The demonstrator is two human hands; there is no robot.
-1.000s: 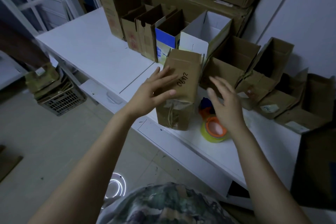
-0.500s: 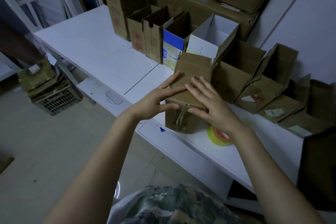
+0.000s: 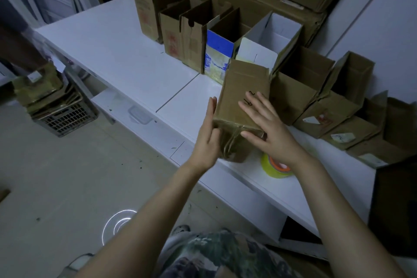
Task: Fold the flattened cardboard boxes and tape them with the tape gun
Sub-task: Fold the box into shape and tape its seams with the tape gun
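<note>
A small brown cardboard box [image 3: 243, 90] with black handwriting lies tilted on the white table [image 3: 126, 56], its taped end facing me. My left hand [image 3: 207, 135] lies flat against the box's left side, fingers straight. My right hand [image 3: 268, 126] presses flat on the box's upper face, thumb at the taped end. A roll of yellowish tape with an orange core [image 3: 277, 166] sits on the table just under my right wrist, partly hidden by it.
A row of folded open boxes [image 3: 194, 36] stands along the back of the table, more of them leaning at the right [image 3: 338, 106]. Large cartons [image 3: 266, 0] are stacked behind. A crate of flattened cardboard [image 3: 61, 113] sits on the floor at left.
My right hand came from above the tape roll onto the box's top. My left hand slid off the top to the box's left side. The box now sits against the row.
</note>
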